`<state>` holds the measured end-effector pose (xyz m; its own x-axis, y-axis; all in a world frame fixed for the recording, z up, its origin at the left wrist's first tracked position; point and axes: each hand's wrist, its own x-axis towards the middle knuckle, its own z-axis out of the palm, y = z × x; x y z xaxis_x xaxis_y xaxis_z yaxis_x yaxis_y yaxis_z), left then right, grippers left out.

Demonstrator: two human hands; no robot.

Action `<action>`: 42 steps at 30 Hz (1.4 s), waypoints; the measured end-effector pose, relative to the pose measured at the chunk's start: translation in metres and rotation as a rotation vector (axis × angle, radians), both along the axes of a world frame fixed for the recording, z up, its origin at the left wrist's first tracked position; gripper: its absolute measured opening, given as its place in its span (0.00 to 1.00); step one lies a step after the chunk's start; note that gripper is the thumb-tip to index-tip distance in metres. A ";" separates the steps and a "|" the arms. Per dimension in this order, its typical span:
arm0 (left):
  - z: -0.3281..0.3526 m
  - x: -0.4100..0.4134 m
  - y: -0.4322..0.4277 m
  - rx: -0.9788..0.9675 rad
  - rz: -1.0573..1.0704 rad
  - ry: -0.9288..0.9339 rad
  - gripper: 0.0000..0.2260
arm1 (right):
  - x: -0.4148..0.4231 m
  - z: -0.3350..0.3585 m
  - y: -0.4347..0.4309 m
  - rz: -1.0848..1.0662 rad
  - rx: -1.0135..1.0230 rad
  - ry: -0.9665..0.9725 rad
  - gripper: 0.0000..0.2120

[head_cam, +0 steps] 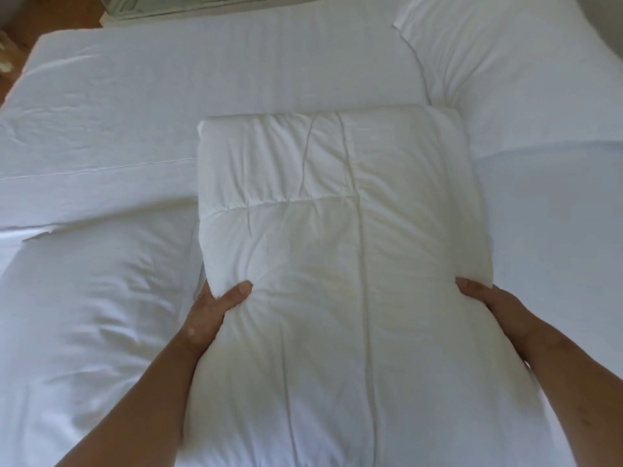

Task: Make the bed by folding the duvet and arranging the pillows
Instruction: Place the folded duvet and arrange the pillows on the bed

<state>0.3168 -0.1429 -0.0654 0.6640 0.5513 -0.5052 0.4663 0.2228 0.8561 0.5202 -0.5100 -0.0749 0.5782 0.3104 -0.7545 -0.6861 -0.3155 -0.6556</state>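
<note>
The folded duvet (337, 230) is being held at the centre of the frame, over the bed sheet (236, 55). It is being gripped at both side edges, with the left hand (215, 308) and right hand (488, 301) each curled round an edge, thumb on top, probably to stop the folds from opening. It is lying between the lower-left pillow (84, 315) and the upper-right pillow (505, 62).

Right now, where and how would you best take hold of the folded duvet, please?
Grip the folded duvet by its two long side edges, from left and right, thumbs on top, as the left hand and right hand do. It is a thick, soft, oblong bundle; a one-sided hold would likely sag.
</note>
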 end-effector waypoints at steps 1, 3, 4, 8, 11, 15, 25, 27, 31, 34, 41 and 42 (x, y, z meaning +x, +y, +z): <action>0.010 -0.002 -0.008 0.012 0.004 -0.012 0.44 | -0.005 0.009 -0.007 -0.013 0.021 0.000 0.57; 0.031 -0.005 -0.027 0.041 -0.004 -0.046 0.44 | -0.015 0.029 -0.025 -0.035 0.055 -0.015 0.56; 0.043 -0.005 -0.041 0.043 -0.019 -0.053 0.43 | -0.020 0.039 -0.037 -0.048 0.076 -0.020 0.54; 0.082 0.000 -0.106 0.040 -0.062 -0.083 0.20 | -0.034 0.084 -0.098 -0.084 0.137 -0.049 0.31; 0.105 0.014 -0.165 0.026 -0.103 -0.088 0.16 | -0.037 0.118 -0.159 -0.182 0.131 -0.093 0.19; 0.117 0.046 -0.241 -0.037 -0.187 -0.114 0.17 | -0.027 0.157 -0.246 -0.269 0.091 -0.146 0.22; 0.076 0.136 -0.446 -0.159 -0.306 -0.138 0.21 | 0.055 0.161 -0.458 -0.428 -0.137 -0.179 0.22; 0.048 0.132 -0.475 -0.214 -0.318 -0.088 0.30 | 0.063 0.143 -0.479 -0.369 -0.213 -0.072 0.34; 0.007 0.101 -0.495 -0.234 -0.341 0.056 0.53 | 0.068 0.099 -0.497 -0.215 -0.309 0.064 0.39; -0.001 0.106 -0.493 -0.182 -0.331 0.119 0.54 | 0.071 0.074 -0.505 -0.179 -0.301 0.047 0.46; -0.003 0.168 -0.463 -0.467 0.002 0.199 0.32 | 0.114 0.071 -0.493 0.004 -0.586 -0.319 0.37; -0.003 0.177 -0.459 -0.465 0.026 0.199 0.32 | 0.125 0.072 -0.482 0.000 -0.669 -0.454 0.40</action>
<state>0.4934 -0.6019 -0.0682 0.5190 0.2532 -0.8164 0.5994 0.5732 0.5588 0.6451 -0.9923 -0.0024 0.8729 -0.1237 -0.4720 -0.3981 -0.7399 -0.5422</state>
